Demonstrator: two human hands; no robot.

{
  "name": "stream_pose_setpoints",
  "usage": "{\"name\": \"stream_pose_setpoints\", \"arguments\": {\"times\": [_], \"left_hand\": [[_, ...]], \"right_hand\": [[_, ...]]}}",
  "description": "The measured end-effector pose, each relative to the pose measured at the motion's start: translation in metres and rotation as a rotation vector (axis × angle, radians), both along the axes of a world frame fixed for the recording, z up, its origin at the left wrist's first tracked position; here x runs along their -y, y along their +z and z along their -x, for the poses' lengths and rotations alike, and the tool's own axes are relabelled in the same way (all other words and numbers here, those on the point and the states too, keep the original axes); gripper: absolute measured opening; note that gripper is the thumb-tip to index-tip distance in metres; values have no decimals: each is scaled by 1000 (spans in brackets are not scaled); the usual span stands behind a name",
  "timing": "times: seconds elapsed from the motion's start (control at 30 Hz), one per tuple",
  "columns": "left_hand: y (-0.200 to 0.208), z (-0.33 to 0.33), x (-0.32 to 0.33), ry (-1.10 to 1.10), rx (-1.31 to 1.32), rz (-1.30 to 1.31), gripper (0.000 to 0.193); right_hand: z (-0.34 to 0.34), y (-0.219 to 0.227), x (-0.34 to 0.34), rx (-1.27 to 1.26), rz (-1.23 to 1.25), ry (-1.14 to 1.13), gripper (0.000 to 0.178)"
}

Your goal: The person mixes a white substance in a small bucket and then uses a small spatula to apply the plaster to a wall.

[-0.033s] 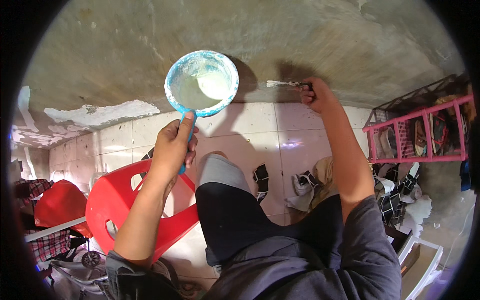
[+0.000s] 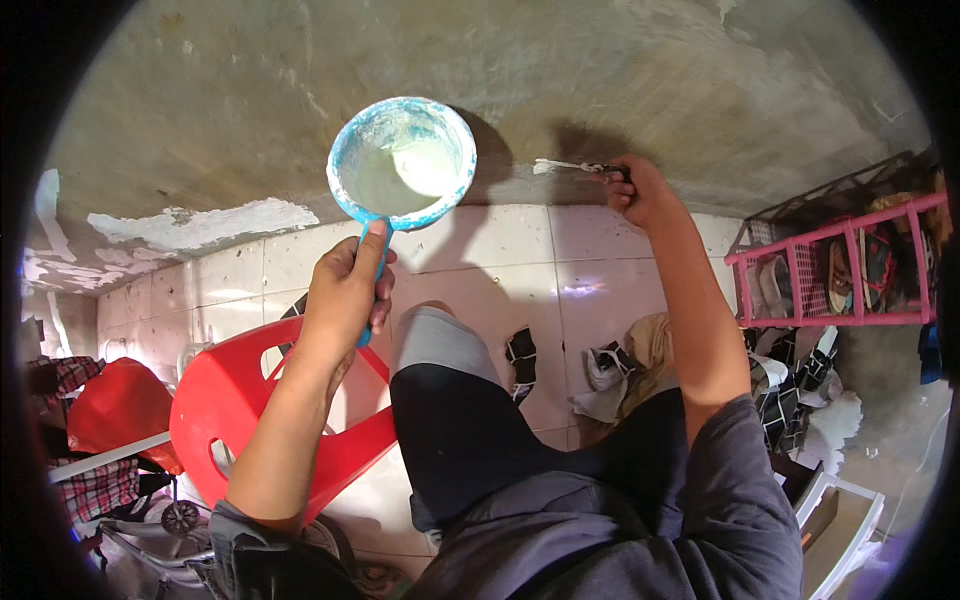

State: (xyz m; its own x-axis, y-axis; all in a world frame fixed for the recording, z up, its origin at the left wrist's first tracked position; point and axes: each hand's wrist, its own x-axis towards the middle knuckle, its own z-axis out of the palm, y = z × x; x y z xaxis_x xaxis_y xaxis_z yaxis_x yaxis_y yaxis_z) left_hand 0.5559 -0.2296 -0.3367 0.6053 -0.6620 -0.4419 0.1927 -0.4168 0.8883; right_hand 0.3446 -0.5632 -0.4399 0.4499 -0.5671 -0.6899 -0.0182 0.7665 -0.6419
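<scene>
My left hand (image 2: 350, 285) is wrapped around the handle of a blue plastic dipper (image 2: 345, 180), its rim caked with white. Thick white paste or paint (image 2: 423, 168) lies inside it. In my right hand (image 2: 638, 190), close to the wall, is a slim dark-handled tool (image 2: 562, 166) with a white-coated end pointing left; whether it is a putty knife or a brush I cannot tell. Its tip is at or near the bare grey wall (image 2: 640, 80), right of the dipper; contact is unclear.
White patches (image 2: 205, 226) mark the wall's lower left. A red plastic chair or stool (image 2: 215, 405) stands by my left forearm. On the right is a pink rack (image 2: 795, 275) holding shoes. Cloths (image 2: 650, 350) and a black-and-white piece (image 2: 521, 362) lie on the tiled floor (image 2: 500, 240).
The dipper has shifted very slightly up and left. My right hand and its tool have edged slightly to the right. Both grips stay the same.
</scene>
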Motion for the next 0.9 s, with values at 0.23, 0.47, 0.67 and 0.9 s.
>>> {"name": "stream_pose_setpoints", "arguments": {"times": [0.23, 0.47, 0.67, 0.9], "left_hand": [[1, 0, 6, 95, -11, 86, 50], [-1, -2, 6, 138, -16, 91, 47], [-4, 0, 7, 132, -16, 122, 47], [-3, 2, 10, 128, -17, 125, 47]], "right_hand": [[-13, -18, -12, -34, -20, 90, 21], [-47, -6, 5, -37, 28, -78, 17], [-18, 8, -4, -70, -38, 80, 9], [-52, -16, -7, -111, 66, -9, 10]]}}
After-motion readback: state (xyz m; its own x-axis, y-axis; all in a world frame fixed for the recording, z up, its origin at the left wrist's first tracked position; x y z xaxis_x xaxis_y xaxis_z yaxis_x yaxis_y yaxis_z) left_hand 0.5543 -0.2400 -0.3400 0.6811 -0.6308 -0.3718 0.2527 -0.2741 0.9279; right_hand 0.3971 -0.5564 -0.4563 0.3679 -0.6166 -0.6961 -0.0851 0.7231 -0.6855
